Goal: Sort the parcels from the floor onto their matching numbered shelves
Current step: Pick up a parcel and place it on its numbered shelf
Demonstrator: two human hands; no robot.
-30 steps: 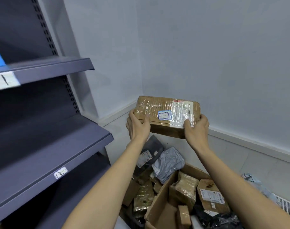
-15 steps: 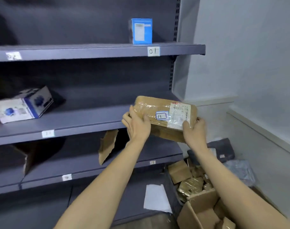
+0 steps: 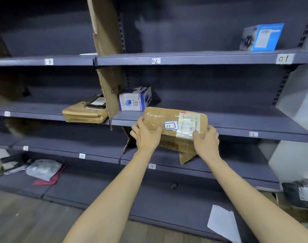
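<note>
Grey shelves [image 3: 219, 123] behind parcel 11 [image 3: 175, 127], both hands gripping

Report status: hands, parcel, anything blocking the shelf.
Left hand and right hand grip taped parcel marked 11, held before middle shelf. White-blue box sits behind it to the left; shelf bare to the right.

Taped parcel [image 3: 174, 127] between both hands

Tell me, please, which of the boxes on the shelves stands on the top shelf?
The blue box, far right on the top shelf above the 01 tag. The white-and-blue box and the flat brown parcel sit one shelf lower.
</note>
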